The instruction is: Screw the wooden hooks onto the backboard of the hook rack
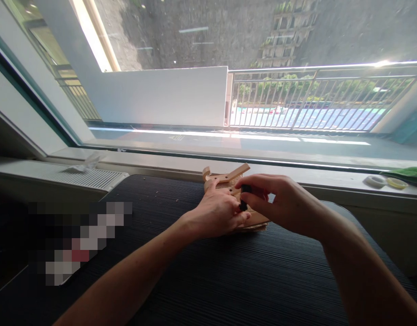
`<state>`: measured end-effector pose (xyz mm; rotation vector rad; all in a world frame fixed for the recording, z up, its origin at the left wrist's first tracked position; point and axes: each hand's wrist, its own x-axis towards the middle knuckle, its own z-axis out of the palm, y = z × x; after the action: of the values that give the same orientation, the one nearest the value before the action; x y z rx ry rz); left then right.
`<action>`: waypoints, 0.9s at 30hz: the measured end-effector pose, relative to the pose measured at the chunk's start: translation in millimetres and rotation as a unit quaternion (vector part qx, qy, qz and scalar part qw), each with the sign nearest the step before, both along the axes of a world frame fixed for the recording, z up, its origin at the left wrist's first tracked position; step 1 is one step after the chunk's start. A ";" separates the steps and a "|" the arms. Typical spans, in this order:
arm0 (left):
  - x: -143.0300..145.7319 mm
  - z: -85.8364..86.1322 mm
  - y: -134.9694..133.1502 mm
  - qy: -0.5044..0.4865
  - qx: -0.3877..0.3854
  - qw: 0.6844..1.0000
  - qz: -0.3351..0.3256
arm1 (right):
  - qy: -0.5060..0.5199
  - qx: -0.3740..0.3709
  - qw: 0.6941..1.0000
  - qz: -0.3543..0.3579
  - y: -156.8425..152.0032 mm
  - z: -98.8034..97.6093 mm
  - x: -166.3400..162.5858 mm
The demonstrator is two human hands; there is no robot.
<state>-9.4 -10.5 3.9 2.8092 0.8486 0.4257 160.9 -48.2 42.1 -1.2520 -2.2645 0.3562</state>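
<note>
A flat wooden model piece (226, 177) with holes and cut-out arms lies on a dark ribbed mat (208, 271) near the window sill. My left hand (217, 215) rests on the wood with its fingers curled, pressing it down. My right hand (279, 201) is closed in a pinch around a small black tool (245, 197), whose tip points down at the wood between both hands. Most of the wooden piece is hidden under my hands.
A window sill (181, 160) runs behind the mat, with two tape rolls (385, 182) and a green object (410, 174) at the right. A white vent grille (82, 177) with a crumpled plastic scrap (86, 164) lies at the left. Small wood crumbs dot the mat.
</note>
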 end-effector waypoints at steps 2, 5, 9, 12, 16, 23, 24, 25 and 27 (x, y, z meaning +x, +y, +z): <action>0.3 -1.4 -0.3 -0.008 0.003 1.000 0.007 | -0.010 0.008 1.000 -0.004 -0.4 1.1 -0.6; 0.2 -4.4 -0.1 -0.023 0.002 1.000 0.011 | -0.027 0.015 0.999 -0.008 -1.7 4.2 -0.5; -0.1 -8.2 0.5 -0.038 0.006 0.999 0.014 | -0.047 0.020 0.999 -0.018 -2.9 5.0 0.7; 0.3 -10.6 0.1 -0.043 0.019 0.999 0.024 | -0.060 0.031 0.997 -0.039 -1.0 0.0 -0.6; 1.7 -12.9 -0.5 -0.040 0.035 0.998 0.033 | -0.086 0.039 0.993 -0.075 4.1 -8.4 -6.0; 4.9 -11.9 0.4 -0.026 0.064 0.997 0.028 | -0.121 0.061 0.985 -0.108 8.0 -15.7 -10.5; 5.6 -11.9 0.3 -0.024 0.064 0.997 0.039 | -0.117 0.059 0.985 -0.114 8.4 -17.5 -10.8; 6.4 -12.0 0.0 -0.022 0.063 0.997 0.047 | -0.113 0.059 0.984 -0.122 9.0 -19.4 -11.2; 8.1 -12.1 -0.4 -0.018 0.059 0.996 0.058 | -0.100 0.058 0.983 -0.140 10.2 -22.8 -12.2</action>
<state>-1.3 -10.9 -8.3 2.8589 1.0135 0.5600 148.7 -38.0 19.3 -1.5786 -2.1905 -0.0054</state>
